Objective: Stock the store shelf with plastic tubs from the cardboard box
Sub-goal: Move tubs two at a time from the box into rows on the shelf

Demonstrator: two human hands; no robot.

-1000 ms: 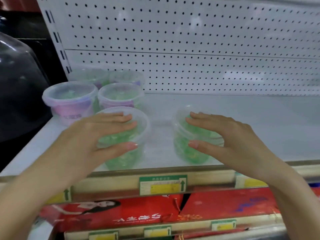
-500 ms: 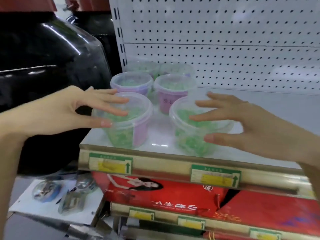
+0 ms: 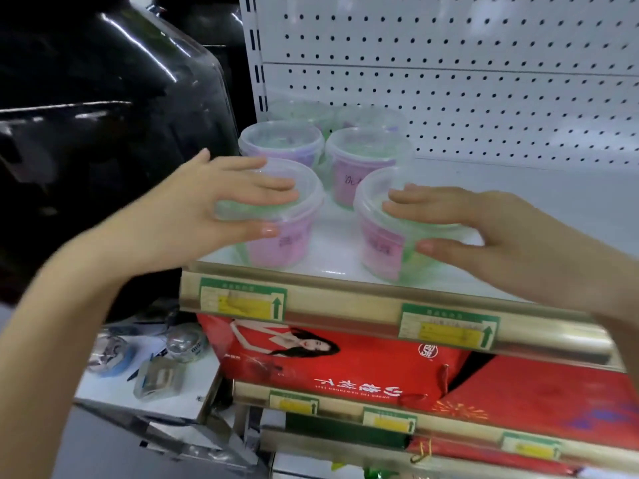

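Observation:
Several clear plastic tubs with green contents and purple labels stand at the left end of the white shelf (image 3: pixel 518 209). My left hand (image 3: pixel 193 209) lies over the lid of the front left tub (image 3: pixel 280 243), fingers across the top and thumb against its front side. In the same way my right hand (image 3: pixel 501 236) holds the front right tub (image 3: pixel 380 243). Behind them stand two more tubs (image 3: pixel 281 143) (image 3: pixel 366 153), with others blurred at the back (image 3: pixel 301 110). The cardboard box is not in view.
A white pegboard (image 3: pixel 449 81) backs the shelf. The shelf surface stretches bare to the right of the tubs. A large glossy black object (image 3: pixel 103 133) stands just left of the shelf. Red bags (image 3: pixel 345 361) fill the shelf below, and a low table (image 3: pixel 193 402) with tape rolls sits lower left.
Both front tubs have turned under my hands, so their purple labels now face front. The view has swung left, showing the shelf's left end.

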